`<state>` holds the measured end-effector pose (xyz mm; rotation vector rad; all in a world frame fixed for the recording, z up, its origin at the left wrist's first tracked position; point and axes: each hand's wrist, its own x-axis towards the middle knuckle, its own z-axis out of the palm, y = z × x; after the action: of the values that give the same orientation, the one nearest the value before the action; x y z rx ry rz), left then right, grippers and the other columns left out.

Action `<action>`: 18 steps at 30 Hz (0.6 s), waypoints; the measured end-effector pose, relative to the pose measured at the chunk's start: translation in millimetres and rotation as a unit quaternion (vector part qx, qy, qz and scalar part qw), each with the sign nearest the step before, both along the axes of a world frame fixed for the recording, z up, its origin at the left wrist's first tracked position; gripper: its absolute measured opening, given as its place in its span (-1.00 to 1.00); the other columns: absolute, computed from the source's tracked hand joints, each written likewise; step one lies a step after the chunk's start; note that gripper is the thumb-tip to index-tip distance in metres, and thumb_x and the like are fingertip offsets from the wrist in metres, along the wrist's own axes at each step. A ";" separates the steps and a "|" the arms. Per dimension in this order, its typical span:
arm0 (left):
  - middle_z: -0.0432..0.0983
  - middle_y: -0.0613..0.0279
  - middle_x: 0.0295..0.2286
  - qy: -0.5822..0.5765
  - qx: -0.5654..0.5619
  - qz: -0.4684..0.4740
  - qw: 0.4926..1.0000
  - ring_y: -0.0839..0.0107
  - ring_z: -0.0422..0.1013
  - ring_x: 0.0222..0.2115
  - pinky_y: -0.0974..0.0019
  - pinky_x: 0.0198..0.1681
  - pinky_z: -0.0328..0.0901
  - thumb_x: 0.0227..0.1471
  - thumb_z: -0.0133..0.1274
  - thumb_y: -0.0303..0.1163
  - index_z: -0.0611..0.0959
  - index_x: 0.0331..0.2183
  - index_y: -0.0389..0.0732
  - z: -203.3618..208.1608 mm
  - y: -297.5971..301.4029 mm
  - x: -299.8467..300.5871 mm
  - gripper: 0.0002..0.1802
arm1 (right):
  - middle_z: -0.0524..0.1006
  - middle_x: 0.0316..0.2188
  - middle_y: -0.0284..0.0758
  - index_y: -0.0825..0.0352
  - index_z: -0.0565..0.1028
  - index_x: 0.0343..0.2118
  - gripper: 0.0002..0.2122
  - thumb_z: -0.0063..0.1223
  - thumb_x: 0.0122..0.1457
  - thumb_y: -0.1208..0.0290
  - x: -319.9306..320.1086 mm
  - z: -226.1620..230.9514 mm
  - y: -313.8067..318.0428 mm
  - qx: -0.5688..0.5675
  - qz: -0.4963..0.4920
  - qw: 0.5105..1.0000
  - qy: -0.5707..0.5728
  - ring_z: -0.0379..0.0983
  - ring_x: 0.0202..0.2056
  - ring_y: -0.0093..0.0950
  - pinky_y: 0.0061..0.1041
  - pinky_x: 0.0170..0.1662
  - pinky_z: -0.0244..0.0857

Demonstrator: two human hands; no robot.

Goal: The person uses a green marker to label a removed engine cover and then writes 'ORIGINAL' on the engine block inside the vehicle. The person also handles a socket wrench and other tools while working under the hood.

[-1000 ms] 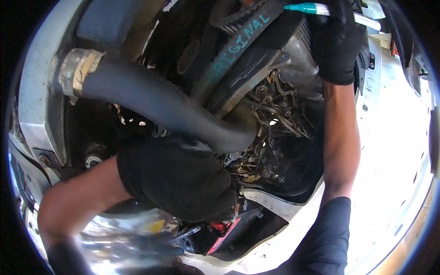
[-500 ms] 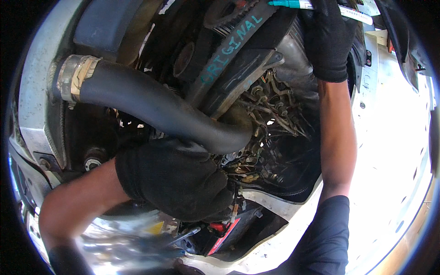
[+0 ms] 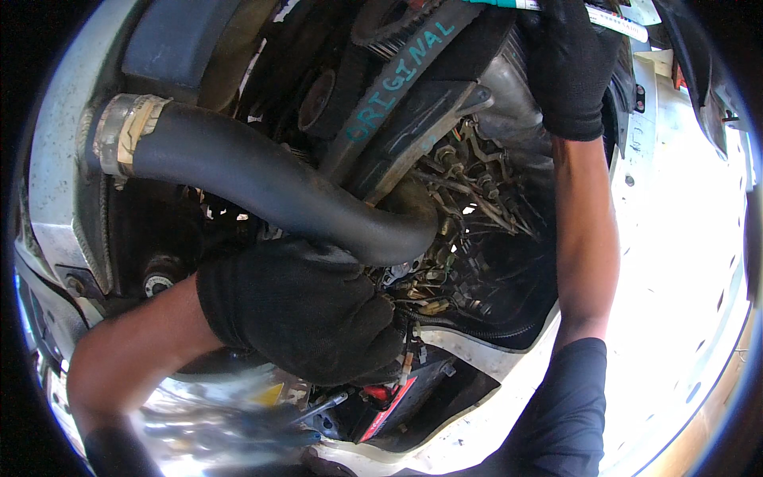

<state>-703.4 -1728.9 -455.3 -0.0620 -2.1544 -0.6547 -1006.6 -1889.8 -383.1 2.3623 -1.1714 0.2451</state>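
Note:
At the top right, my right hand (image 3: 571,71), in a black knit glove, is closed around a marker pen (image 3: 621,24) with a white barrel and a teal end. The teal end lies by the upper part of a flat dark strip (image 3: 397,79) that carries hand-drawn teal lettering. Against the underside of a thick black hose (image 3: 262,175) is my left hand (image 3: 306,314), also gloved in black, with its fingers curled in. What those fingers hold, if anything, is hidden. A metal clamp (image 3: 111,135) over a tan wrap rings the hose's left end.
Wiring and metal fittings (image 3: 469,183) crowd the engine bay right of the hose. Below my left hand sits a dark box with a red stripe (image 3: 389,409), perhaps a battery. White bodywork (image 3: 675,278) borders the bay at right, and a pale frame (image 3: 63,183) at left.
The view has shifted very slightly. The marker's teal end sits a little higher, partly cut off by the top edge. My left hand stays under the hose.

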 end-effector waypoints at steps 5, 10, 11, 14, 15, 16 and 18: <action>0.47 0.47 -0.60 0.004 -0.003 -0.005 1.000 0.52 0.42 -0.60 0.34 -0.52 0.24 -0.19 0.24 -0.20 0.55 -0.64 0.10 0.9 -3.4 3.0 -0.82 | 0.54 0.07 -0.07 0.37 0.57 0.03 -0.64 0.11 0.21 0.32 -7.2 -1.4 3.0 -0.011 0.003 1.000 0.002 0.39 0.15 -0.05 -0.08 0.28 0.14; 0.58 0.41 -0.52 -0.020 -0.008 -0.035 0.999 0.48 0.47 -0.57 0.33 -0.49 0.29 -0.28 0.27 -0.24 0.65 -0.58 0.10 -0.9 -3.7 6.2 -0.90 | 0.54 0.07 -0.07 0.36 0.57 0.03 -0.64 0.09 0.23 0.29 -7.3 -4.3 2.8 -0.017 -0.008 1.000 0.008 0.38 0.15 -0.04 -0.05 0.28 0.14; 0.58 0.42 -0.53 -0.021 -0.010 -0.036 0.999 0.49 0.47 -0.58 0.34 -0.50 0.28 -0.29 0.27 -0.24 0.64 -0.59 0.11 -0.6 -3.9 6.1 -0.90 | 0.54 0.06 -0.07 0.36 0.57 0.02 -0.64 0.09 0.23 0.28 -8.2 -3.5 2.8 -0.024 -0.001 0.999 0.025 0.39 0.15 -0.04 -0.05 0.27 0.15; 0.56 0.45 -0.53 -0.030 -0.011 -0.040 0.999 0.50 0.45 -0.60 0.36 -0.53 0.26 -0.32 0.26 -0.23 0.63 -0.59 0.11 0.2 -3.4 6.2 -0.89 | 0.55 0.05 -0.08 0.35 0.58 0.00 -0.65 0.07 0.24 0.27 -10.1 -1.3 2.7 -0.032 0.011 0.998 0.054 0.40 0.13 -0.03 -0.05 0.26 0.16; 0.56 0.45 -0.54 -0.037 -0.012 -0.040 0.998 0.51 0.45 -0.60 0.37 -0.54 0.25 -0.33 0.25 -0.23 0.63 -0.59 0.11 0.5 -2.9 6.2 -0.88 | 0.56 0.04 -0.08 0.35 0.59 -0.01 -0.66 0.07 0.24 0.27 -9.3 -1.1 1.7 -0.027 0.012 0.998 0.049 0.40 0.12 -0.03 -0.05 0.25 0.17; 0.56 0.46 -0.54 -0.044 -0.012 -0.041 0.998 0.51 0.44 -0.61 0.37 -0.55 0.25 -0.34 0.25 -0.23 0.63 -0.58 0.11 0.8 -2.6 6.2 -0.87 | 0.56 0.03 -0.09 0.35 0.59 -0.02 -0.67 0.06 0.24 0.27 -8.6 -1.0 0.8 -0.021 0.013 0.999 0.044 0.41 0.11 -0.04 -0.05 0.25 0.17; 0.57 0.45 -0.53 -0.055 -0.027 -0.048 0.997 0.53 0.45 -0.60 0.38 -0.55 0.25 -0.35 0.25 -0.22 0.63 -0.56 0.10 2.8 -5.4 7.7 -0.86 | 0.57 0.02 -0.10 0.34 0.60 -0.03 -0.69 0.07 0.24 0.29 -7.3 -0.8 -0.3 -0.027 0.015 0.998 0.050 0.42 0.10 -0.05 -0.06 0.23 0.19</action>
<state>-695.8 -1734.3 -452.5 -0.1634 -2.2874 -0.6680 -1013.8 -1890.1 -383.9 2.3172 -1.0714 0.1658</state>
